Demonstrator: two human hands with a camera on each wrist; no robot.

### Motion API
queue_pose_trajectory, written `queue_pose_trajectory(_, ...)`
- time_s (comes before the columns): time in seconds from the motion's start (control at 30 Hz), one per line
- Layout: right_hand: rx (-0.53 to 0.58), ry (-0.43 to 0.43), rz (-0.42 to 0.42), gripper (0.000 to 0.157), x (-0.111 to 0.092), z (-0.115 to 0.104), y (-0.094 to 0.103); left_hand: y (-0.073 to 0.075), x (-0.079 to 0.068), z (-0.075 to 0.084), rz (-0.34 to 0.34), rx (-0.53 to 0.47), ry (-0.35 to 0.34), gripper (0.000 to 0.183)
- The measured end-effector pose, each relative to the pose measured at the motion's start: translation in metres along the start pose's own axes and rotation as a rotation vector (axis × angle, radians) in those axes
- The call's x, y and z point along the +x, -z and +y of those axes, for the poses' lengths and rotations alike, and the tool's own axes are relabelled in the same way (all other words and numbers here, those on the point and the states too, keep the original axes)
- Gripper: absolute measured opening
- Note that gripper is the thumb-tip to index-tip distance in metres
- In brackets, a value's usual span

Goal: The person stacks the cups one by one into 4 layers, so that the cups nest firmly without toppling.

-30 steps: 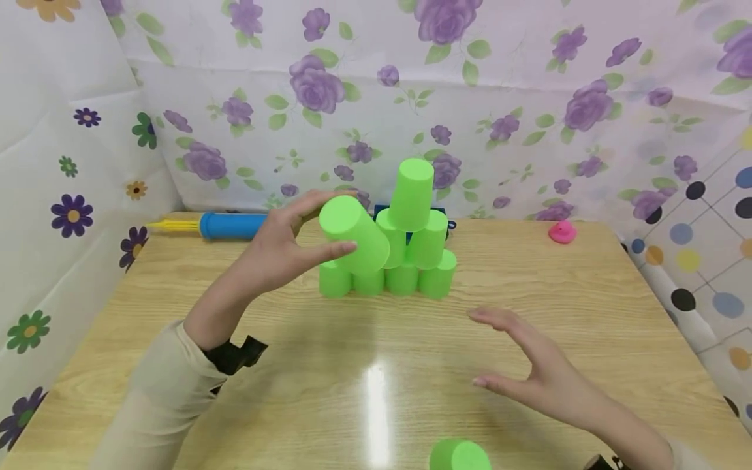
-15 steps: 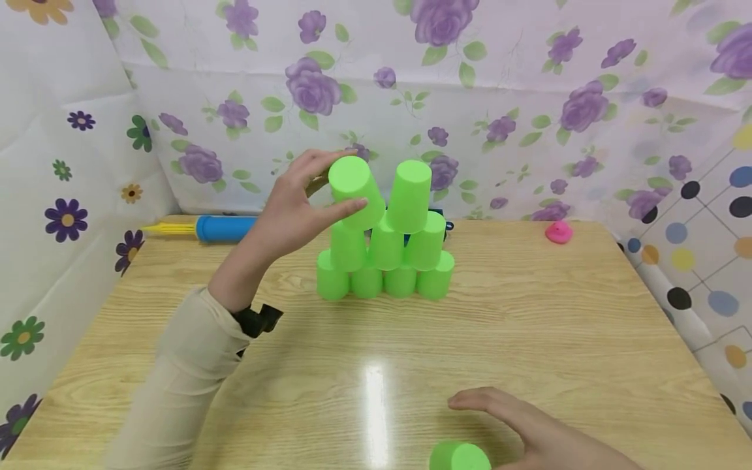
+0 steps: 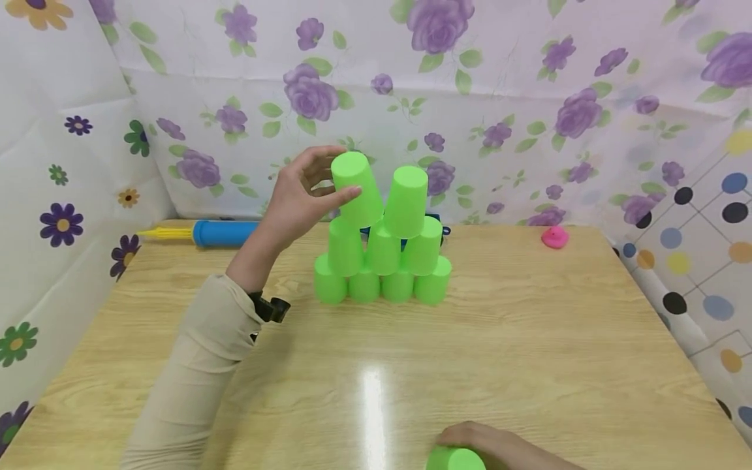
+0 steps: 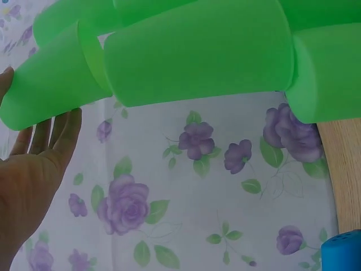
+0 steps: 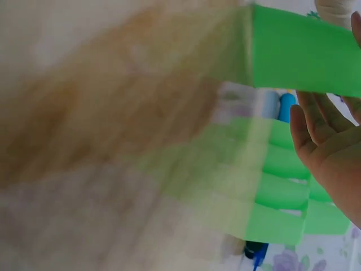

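Green plastic cups stand upside down in a stack: several in the bottom row (image 3: 397, 286), three in the row above (image 3: 421, 247), and one cup (image 3: 407, 201) on top at the right. My left hand (image 3: 302, 196) holds another green cup (image 3: 360, 189) between thumb and fingers at the upper left of the stack. It is tilted, and in the left wrist view its rim (image 4: 93, 59) meets the base of the cup (image 4: 197, 53) beneath. My right hand (image 3: 499, 450) grips a separate green cup (image 3: 455, 459) at the near edge of the head view.
A blue pump (image 3: 223, 233) with a yellow tip lies at the back left. A pink toy duck (image 3: 555, 237) sits at the back right. Behind the stack, a dark blue object (image 3: 433, 220) is mostly hidden. Flowered cloth (image 3: 376, 117) hangs behind the wooden table (image 3: 529, 339).
My left hand has raised its cup onto the stack's upper level, after leaving a cup in the middle row. My right hand has come down and toward me, taking hold of the near cup.
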State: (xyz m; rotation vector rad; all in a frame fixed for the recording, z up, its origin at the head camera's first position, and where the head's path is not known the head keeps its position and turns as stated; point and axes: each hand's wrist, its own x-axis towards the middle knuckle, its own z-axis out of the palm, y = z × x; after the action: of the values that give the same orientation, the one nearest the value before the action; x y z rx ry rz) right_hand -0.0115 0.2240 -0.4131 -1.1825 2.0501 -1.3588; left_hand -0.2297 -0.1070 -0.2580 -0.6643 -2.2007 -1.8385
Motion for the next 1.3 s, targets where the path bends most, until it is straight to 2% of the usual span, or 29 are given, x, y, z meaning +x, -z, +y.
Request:
queue_pose_trajectory(0.03,-0.042,0.039,0.006,0.051,0.0015,0.0019,-0.0017,-0.0001,-0.0006,-0.0009,-0.005,0.000,0.005,0.056)
queue_pose_trajectory(0.07,-0.053,0.032,-0.017,0.050,0.0015,0.0025,-0.0007,-0.0002,-0.0011,-0.0016,-0.012,-0.001,0.012,0.056)
queue_pose_trajectory(0.1,-0.010,0.009,-0.030,0.050,0.0010,0.0023,-0.0009,-0.0003,-0.0014,-0.0023,-0.019,-0.007,0.019,0.055)
queue_pose_trajectory(0.17,-0.017,0.016,-0.035,0.049,0.0019,0.0025,-0.0015,-0.0010,-0.0017,-0.0029,-0.035,-0.014,0.036,0.054)
queue_pose_trajectory(0.33,0.039,-0.092,-0.034,0.048,0.0021,-0.0022,-0.0026,-0.0042,-0.0017,-0.0026,-0.108,0.007,0.096,0.052)
queue_pose_trajectory(0.47,0.020,-0.101,-0.024,0.048,0.0013,-0.0024,-0.0035,-0.0060,-0.0015,-0.0016,-0.150,0.035,0.101,0.053)
queue_pose_trajectory(0.67,0.013,-0.134,-0.023,0.048,0.0019,-0.0028,-0.0030,-0.0051,-0.0020,-0.0017,-0.156,0.039,0.097,0.053)
queue_pose_trajectory(1.03,-0.083,-0.045,0.003,0.049,-0.0003,0.0024,-0.0049,-0.0041,-0.0009,-0.0058,-0.164,-0.034,0.128,0.054)
queue_pose_trajectory(1.3,-0.042,-0.066,-0.005,0.048,0.0007,0.0030,-0.0046,-0.0032,-0.0032,-0.0097,-0.173,-0.038,0.129,0.058)
